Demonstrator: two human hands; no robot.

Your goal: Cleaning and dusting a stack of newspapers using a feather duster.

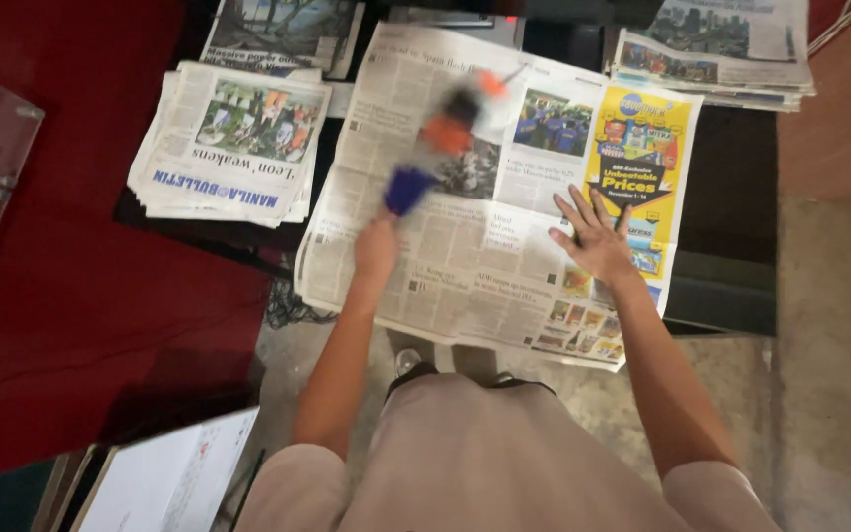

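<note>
Basically R hand (598,239) flat, fingers splayed, pins open newspaper (465,256) on floor; L hand (378,246) clenched on blurred blue/orange tool (440,143), mid-swing.

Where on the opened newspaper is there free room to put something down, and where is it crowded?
The open newspaper sheet is free between the left hand and the flat right hand, and along its near edge. Its upper middle is crowded by the blurred orange, black and blue object in the left hand. The folded newspaper stack borders the left.
</note>
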